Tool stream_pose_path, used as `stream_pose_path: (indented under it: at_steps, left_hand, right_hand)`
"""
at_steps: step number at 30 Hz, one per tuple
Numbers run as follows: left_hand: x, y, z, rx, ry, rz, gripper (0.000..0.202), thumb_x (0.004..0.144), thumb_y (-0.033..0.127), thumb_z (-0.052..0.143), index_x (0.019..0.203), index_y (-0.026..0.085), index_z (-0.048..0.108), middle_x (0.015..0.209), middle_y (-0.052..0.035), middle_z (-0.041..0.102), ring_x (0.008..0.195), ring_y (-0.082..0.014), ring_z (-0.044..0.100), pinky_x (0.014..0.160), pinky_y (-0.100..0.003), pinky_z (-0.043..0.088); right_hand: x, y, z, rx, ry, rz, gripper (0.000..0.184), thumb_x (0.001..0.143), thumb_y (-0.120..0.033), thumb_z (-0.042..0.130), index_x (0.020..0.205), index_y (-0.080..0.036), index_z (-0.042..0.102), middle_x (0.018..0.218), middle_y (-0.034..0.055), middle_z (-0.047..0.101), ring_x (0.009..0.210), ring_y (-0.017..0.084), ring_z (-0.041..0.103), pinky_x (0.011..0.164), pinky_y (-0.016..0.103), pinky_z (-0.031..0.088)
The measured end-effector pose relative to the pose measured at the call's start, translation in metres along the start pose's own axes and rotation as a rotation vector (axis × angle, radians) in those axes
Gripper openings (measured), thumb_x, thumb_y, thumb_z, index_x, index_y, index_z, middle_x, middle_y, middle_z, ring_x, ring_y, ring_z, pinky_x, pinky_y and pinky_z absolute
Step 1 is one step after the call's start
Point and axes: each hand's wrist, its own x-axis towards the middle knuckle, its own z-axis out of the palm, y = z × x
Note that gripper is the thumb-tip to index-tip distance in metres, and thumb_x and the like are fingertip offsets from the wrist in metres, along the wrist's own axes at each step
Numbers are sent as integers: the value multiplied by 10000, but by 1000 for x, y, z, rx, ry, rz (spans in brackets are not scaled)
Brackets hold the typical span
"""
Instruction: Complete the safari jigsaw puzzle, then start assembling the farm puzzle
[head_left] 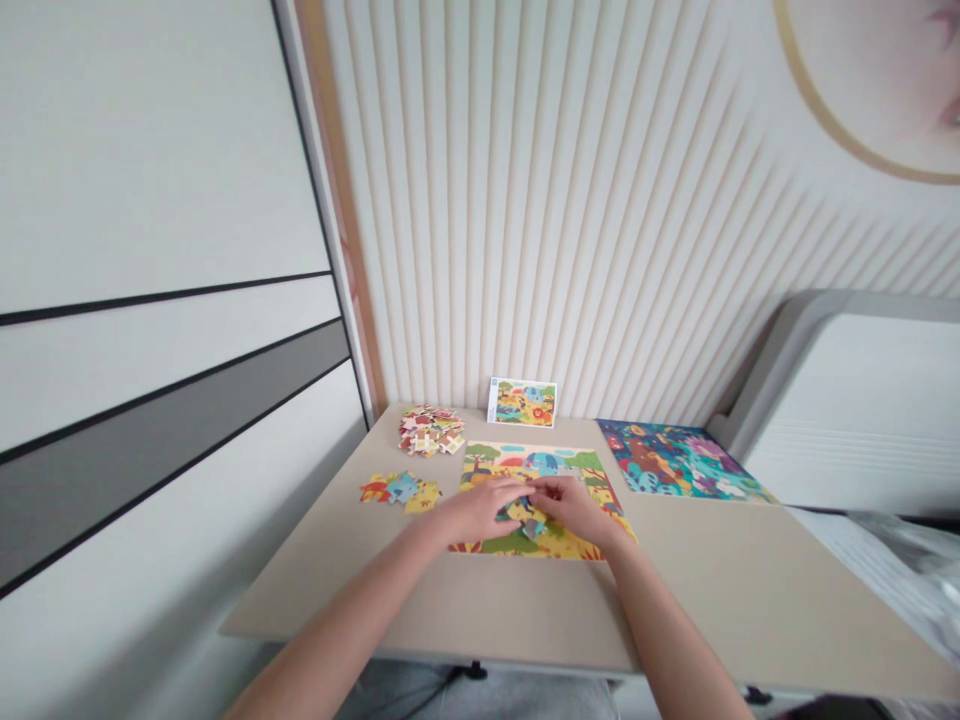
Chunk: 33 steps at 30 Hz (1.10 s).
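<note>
A jigsaw picture sheet [480, 455] with animals and trees lies on the table in front of me. Above its middle my two hands meet, fingertips close together. My left hand [480, 508] curves around a small cluster of jigsaw pieces [534, 525], yellow and blue-green, with its fingers closed at the cluster's edge. From the other side, my right hand [571, 505] pinches at the same pieces, its fingers bent inward. My fingers partly hide the pieces, so I cannot tell exactly how they fit together.
Left of the sheet lies a joined group of jigsaw pieces [403, 490]. Behind it is a heap of loose pieces [429, 430]. A picture card [523, 403] leans against the ribbed wall [465, 220]. To the right, a dark, colourful finished-looking picture [679, 462] lies on the table [697, 570].
</note>
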Motion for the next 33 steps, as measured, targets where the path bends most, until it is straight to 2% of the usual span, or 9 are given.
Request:
stream_pose_path:
  at_steps: [4,7,10,13,21,27,30,33]
  left_hand:
    - [2,-21,12,32,177,-73,569,925,263,601,1469,273,436,1496,-74,481,1381,-229,451,1159,-398,379]
    - [-11,-32,16,124,250,-137,422,937,235,574,1358,249,560,1357,-85,587,1282,-239,531,1118,-417,415]
    - [-21,-35,15,162,255,-132,258,939,237,573,1176,225,674,1150,-85,668,1108,-231,615,1022,-392,479]
    - [-23,-31,14,162,230,-84,215,937,243,576,1111,218,701,1089,-83,680,1056,-226,625,986,-373,490]
    - [-20,-22,18,137,131,46,276,895,253,631,1156,266,718,1148,-71,680,1085,-229,634,993,-366,495]
    - [-21,-16,22,185,130,46,286,892,213,600,1146,251,726,1129,-80,679,1079,-235,633,986,-375,504]
    - [-18,-14,26,186,135,43,251,894,191,578,1082,234,740,1095,-77,687,1056,-227,640,987,-376,507]
    - [-16,-12,29,186,144,34,228,882,172,573,1034,225,734,1184,-77,676,1135,-236,619,1037,-398,480]
  right_hand:
    - [4,13,-8,3,133,55,442,856,-469,634,1150,-152,724,678,-13,600,552,104,473,516,225,363]
    - [5,17,-7,2,202,108,428,837,-457,646,1102,-128,720,672,-1,618,557,119,524,532,236,404]
    - [5,18,-4,-16,190,141,377,835,-448,640,1026,-131,717,616,-3,628,542,133,554,542,243,426]
    - [5,20,-1,-114,200,130,329,827,-439,638,939,-144,730,636,7,659,565,141,571,552,242,430]
    - [7,24,5,-401,233,119,288,858,-373,602,1006,-174,747,759,34,713,659,168,607,633,260,437]
    - [7,22,10,-508,285,131,255,806,-295,670,1039,-195,699,725,12,683,673,162,591,635,248,387]
    - [5,17,9,-535,256,122,146,836,-293,635,913,-199,716,706,12,680,663,153,585,633,245,377]
    - [1,14,5,-482,156,110,191,853,-311,602,826,-190,748,717,27,695,660,152,589,633,249,393]
